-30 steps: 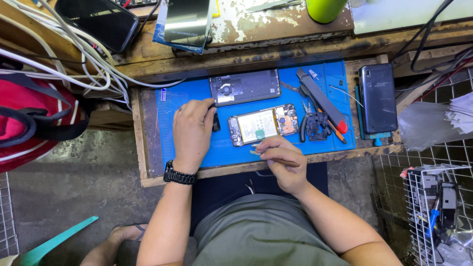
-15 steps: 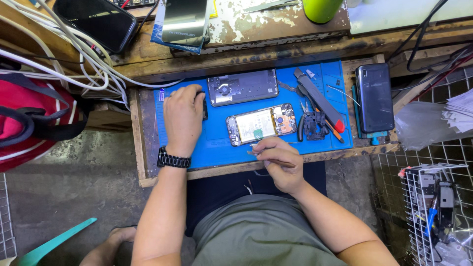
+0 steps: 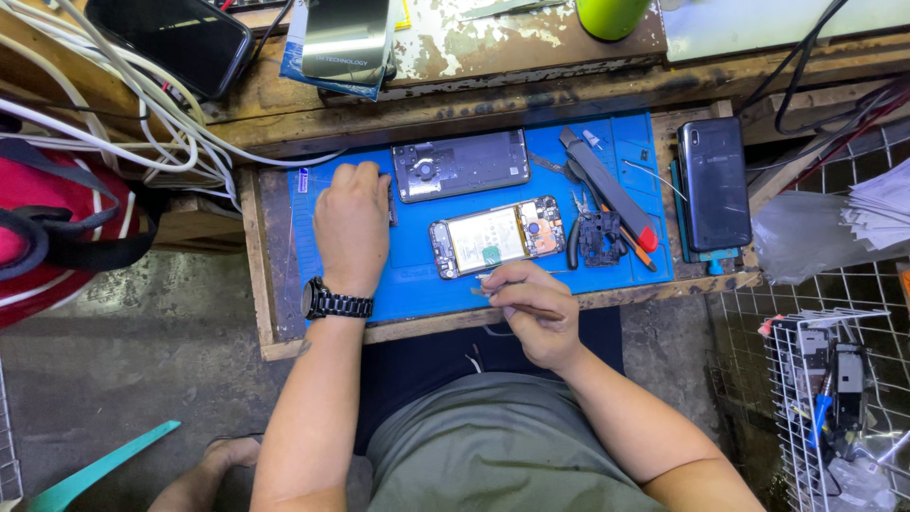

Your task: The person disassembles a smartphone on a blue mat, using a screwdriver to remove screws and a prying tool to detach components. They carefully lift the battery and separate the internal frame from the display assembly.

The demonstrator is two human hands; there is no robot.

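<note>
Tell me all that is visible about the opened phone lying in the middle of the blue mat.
The opened phone lies flat on the blue mat, long side across and slightly tilted, its back cover off. A pale battery fills most of it; a darker circuit board with copper-coloured parts sits at its right end. The dark frame looks like plastic or metal. The right hand rests just below it with a thin tool; contact cannot be told. The left hand is apart from it.

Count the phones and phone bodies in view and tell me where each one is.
5: opened phone mid-mat; back housing above it; dark phone at right; black phone top left; one on the shelf. More may be hidden.
</note>
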